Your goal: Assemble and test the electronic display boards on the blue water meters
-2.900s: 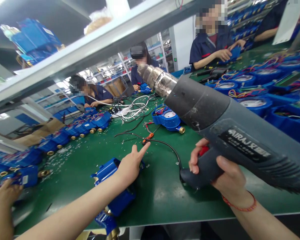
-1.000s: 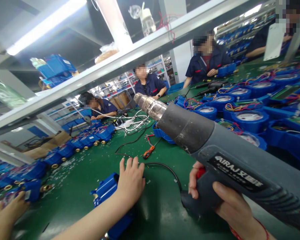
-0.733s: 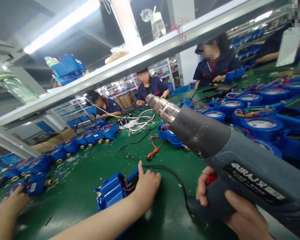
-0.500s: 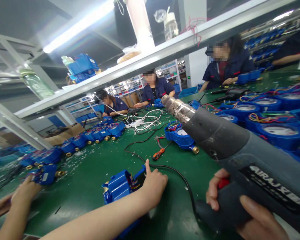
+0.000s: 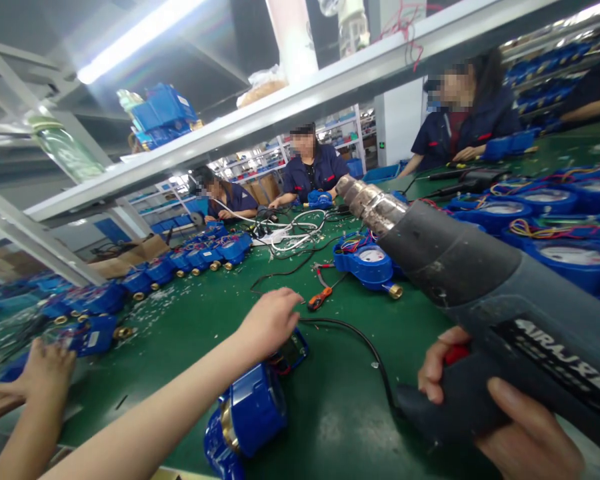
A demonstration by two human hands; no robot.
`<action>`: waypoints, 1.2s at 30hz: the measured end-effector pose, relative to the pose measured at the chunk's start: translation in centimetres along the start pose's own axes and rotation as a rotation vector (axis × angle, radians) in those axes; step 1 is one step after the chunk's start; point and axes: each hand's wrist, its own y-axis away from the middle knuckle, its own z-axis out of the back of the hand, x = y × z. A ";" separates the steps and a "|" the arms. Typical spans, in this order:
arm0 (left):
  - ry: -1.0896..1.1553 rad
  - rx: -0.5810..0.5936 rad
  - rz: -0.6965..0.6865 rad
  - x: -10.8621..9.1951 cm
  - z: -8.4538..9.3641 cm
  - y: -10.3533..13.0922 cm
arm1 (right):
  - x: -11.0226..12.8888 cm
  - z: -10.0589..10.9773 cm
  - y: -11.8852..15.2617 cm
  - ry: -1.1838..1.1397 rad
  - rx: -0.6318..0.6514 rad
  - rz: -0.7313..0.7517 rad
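Observation:
My right hand (image 5: pixel 510 407) grips the handle of a grey heat gun (image 5: pixel 460 260), fingers near its red trigger. The gun's scorched metal nozzle points up and left. My left hand (image 5: pixel 273 320) is above the near bench, fingers stretched toward the orange-handled pliers (image 5: pixel 320 299). It looks empty, though its fingertips are partly blurred. Below that wrist lies a blue water meter (image 5: pixel 257 407) on its side, with a brass fitting and an open lid part showing wires. Another blue meter (image 5: pixel 365 260) with a white dial sits beyond the pliers.
A co-worker's hands (image 5: pixel 47 373) are at the left by another blue meter (image 5: pixel 95 335). Rows of meters line the left and right of the green bench (image 5: pixel 190 333). The gun's black cord (image 5: pixel 360 343) crosses the middle. A white shelf (image 5: pixel 205 137) spans overhead.
My left hand has left the near meter and moved up and left toward the pliers. The meter has tipped and turned. The heat gun stays in my right hand.

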 end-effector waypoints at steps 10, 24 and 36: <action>-0.243 0.370 -0.151 -5.1 -3.5 0.4 | 0.1 -0.4 0.5 0.014 -0.070 -0.076; -0.177 0.480 -0.068 -3.1 -3.0 -1.3 | -0.1 0.5 0.3 0.020 0.042 -0.032; -0.053 0.370 -0.059 -2.7 -4.1 -0.7 | 0.4 -1.2 0.5 0.004 -0.092 -0.083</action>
